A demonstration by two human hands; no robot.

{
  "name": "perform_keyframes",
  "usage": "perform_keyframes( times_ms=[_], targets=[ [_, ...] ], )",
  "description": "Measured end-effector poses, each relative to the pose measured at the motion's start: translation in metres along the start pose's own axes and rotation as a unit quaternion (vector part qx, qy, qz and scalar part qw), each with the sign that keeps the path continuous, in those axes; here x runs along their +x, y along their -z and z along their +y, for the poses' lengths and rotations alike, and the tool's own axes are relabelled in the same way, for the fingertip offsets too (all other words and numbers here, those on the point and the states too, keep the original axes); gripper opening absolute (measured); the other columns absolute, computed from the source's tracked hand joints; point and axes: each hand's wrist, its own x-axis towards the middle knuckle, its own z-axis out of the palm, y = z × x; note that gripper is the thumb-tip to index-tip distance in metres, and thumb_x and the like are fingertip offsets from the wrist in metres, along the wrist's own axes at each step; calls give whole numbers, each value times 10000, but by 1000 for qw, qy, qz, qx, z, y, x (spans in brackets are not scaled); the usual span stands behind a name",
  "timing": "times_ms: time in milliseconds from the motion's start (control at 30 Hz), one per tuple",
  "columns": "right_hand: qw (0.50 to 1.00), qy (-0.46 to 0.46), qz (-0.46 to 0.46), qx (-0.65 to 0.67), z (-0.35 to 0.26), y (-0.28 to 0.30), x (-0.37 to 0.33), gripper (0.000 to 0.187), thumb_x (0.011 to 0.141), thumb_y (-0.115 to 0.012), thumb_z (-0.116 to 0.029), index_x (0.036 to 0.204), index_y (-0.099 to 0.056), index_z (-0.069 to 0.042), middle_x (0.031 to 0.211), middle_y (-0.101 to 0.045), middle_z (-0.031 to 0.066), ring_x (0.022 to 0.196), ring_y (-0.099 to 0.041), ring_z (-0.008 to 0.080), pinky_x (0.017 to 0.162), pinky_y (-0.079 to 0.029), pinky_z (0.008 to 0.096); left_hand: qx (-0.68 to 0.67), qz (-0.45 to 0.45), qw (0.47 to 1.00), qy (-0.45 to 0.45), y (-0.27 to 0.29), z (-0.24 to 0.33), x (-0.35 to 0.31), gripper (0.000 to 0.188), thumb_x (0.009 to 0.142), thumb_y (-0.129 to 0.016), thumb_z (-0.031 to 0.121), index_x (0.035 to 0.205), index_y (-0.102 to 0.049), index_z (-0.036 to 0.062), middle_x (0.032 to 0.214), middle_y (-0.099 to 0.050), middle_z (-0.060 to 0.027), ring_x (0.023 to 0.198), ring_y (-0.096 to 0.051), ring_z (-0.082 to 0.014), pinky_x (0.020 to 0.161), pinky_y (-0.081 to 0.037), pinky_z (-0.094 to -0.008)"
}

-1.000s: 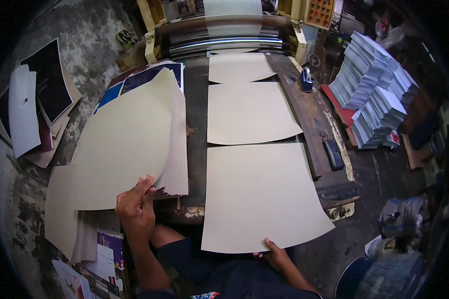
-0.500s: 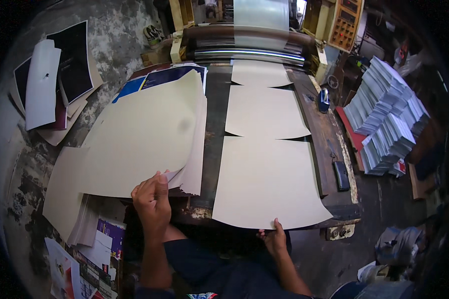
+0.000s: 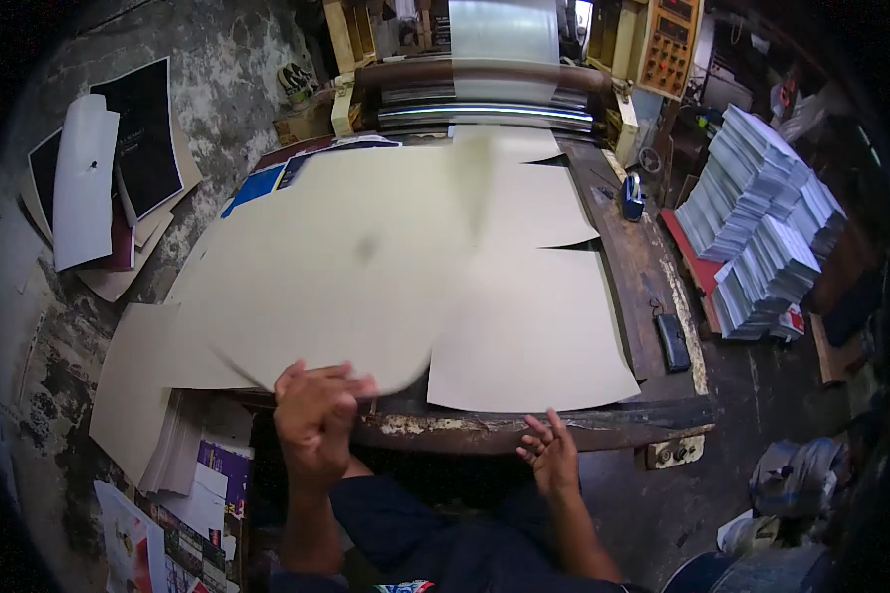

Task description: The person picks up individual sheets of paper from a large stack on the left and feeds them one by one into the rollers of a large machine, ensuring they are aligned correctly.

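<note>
My left hand (image 3: pixel 316 420) grips the near edge of a large cream paper sheet (image 3: pixel 366 306), fingers closed on it. The sheet is lifted and bowed, smeared by motion, and spans from the paper pile across to the middle of the table. Beneath its right side, another cream sheet (image 3: pixel 534 336) lies flat in a row that runs back to the rollers (image 3: pixel 485 117). My right hand (image 3: pixel 552 453) is apart from the paper, just in front of the table's front edge, with spread fingers and nothing in it.
The machine's control panel (image 3: pixel 670 47) stands at the far right. Stacks of white paper (image 3: pixel 752 198) rise to the right. A dark phone-like object (image 3: pixel 672 342) and a blue tape dispenser (image 3: pixel 632 198) lie along the table's right side. Printed sheets (image 3: pixel 133 148) lean at the left wall.
My left hand has swung the top sheet rightward off the pile. My right hand has let go of the near flat sheet, and that row has moved away toward the rollers.
</note>
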Motion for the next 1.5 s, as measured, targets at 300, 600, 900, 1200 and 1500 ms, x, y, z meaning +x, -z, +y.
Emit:
perform_keyframes(
  times_ms=[300,600,900,1200,1500],
  targets=[
    [992,20,-117,-31,-54,-17,-30,520,869,-602,-280,1247,-454,43,1106,-581,156,950,-632,275,813,-536,409,-62,-292,939,-173,-5,15,-14,332,798,-686,518,894,-758,208,947,-730,20,1203,-576,-281,1143,-54,-592],
    [984,-116,7,-135,14,49,-42,346,924,-570,-311,1083,-571,-4,883,-643,115,699,-620,202,580,-436,300,193,-40,978,-74,3,-16,11,410,882,-636,376,1159,-652,73,1212,-639,-138,1214,-545,-358,1054,-350,-510],
    [971,-157,-36,-176,33,58,-79,389,957,-522,-326,1139,-521,18,905,-650,145,731,-650,223,577,-437,282,190,-17,982,-11,0,-44,3,252,836,-690,163,1070,-695,68,1072,-701,-110,1080,-637,-313,905,-441,-406],
    [973,-161,-35,-164,24,38,-90,414,968,-491,-359,1127,-526,22,896,-654,149,751,-645,220,595,-435,291,161,-8,987,18,1,-39,4,269,921,-620,290,1052,-708,72,1044,-707,-111,1070,-639,-305,899,-432,-385],
    [987,-129,21,-93,28,31,-44,448,978,-459,-407,1100,-528,18,805,-620,137,706,-583,204,643,-464,326,136,50,979,140,-12,-37,8,302,982,-501,239,966,-715,26,895,-706,-110,909,-650,-269,941,-394,-391]
  ],
)
